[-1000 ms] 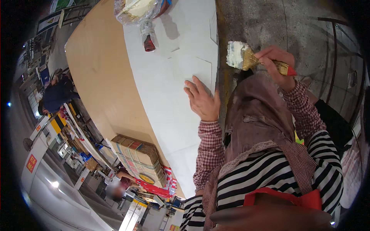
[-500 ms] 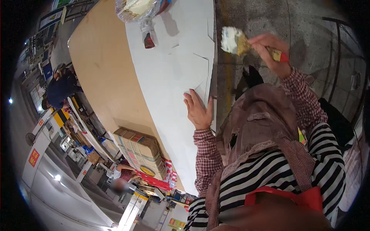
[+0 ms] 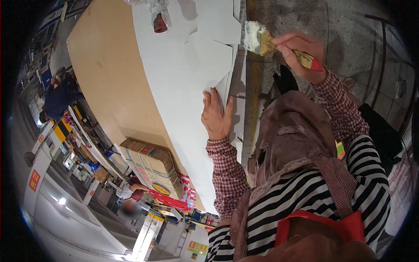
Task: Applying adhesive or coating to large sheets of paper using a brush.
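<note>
My left hand (image 3: 217, 117) lies on a white cardboard sheet (image 3: 179, 65) near its right edge, fingers spread and nothing in the grasp. Cut flaps and slits run along that edge, and more pale sheet edges (image 3: 238, 81) show beneath it. In my right hand (image 3: 303, 52) is a flat paintbrush (image 3: 265, 41), gripped by its red-ended handle. Its bristles are loaded with a thick white paste and point left. The brush is held up beside the sheets, with floor showing behind it; it appears apart from the cardboard.
A red-tipped object in clear plastic (image 3: 159, 22) rests on the sheet's far part. Brown board (image 3: 109, 65) extends to the left. A strapped bundle of flattened cartons (image 3: 150, 163) stands nearer, by red-and-white material (image 3: 187, 192). Two other people (image 3: 63, 96) are further left.
The view has shifted slightly, and the plastic-wrapped bowl at the top has nearly left it. More of the lower sheet edges shows beside my left hand. The brush stays in my right hand.
</note>
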`<state>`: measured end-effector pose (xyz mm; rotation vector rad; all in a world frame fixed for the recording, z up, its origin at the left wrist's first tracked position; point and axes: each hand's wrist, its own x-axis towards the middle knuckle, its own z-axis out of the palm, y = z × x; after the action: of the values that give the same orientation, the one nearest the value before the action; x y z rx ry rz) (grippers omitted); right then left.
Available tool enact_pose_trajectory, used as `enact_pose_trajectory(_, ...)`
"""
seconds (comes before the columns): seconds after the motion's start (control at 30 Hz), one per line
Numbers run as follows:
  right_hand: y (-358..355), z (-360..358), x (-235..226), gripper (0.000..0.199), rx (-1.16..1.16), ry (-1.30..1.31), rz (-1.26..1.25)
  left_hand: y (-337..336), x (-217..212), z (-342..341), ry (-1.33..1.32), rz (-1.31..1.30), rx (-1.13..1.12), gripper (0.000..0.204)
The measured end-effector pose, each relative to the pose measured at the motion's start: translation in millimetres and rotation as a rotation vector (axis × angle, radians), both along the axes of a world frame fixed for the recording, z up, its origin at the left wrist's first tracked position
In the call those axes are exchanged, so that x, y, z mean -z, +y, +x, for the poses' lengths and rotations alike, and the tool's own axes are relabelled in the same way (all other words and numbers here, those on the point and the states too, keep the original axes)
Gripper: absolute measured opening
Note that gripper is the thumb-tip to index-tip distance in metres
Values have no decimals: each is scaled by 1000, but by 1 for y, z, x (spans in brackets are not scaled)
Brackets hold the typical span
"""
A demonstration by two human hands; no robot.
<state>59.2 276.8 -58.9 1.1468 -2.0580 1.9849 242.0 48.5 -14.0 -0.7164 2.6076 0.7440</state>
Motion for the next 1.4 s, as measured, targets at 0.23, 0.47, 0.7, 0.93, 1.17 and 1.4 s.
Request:
enact_pose_trajectory(0.23, -2, 22, -2, 7, -14, -61, 52, -2, 5, 6, 41, -62, 40, 65)
enact_pose_trajectory(0.47, -5, 37, 8, 9, -25, -104, 35, 9, 13, 3, 34, -145, 95, 70)
enact_pose_trajectory(0.7, 32, 68, -19, 8, 31, -296, 99, 48, 43, 14, 88, -493, -42, 100)
enact_pose_trajectory(0.93, 36, 78, -9, 8, 58, -263, 117, 50, 47, 68, 3, -482, -8, 101)
enact_pose_trajectory(1.17, 3, 61, -5, 9, 105, -4, -10, -1, 12, 69, 68, -187, 134, 74)
enact_pose_trajectory(1.4, -12, 66, 13, 9, 51, -12, 56, -15, 4, 62, 76, -49, 145, 61)
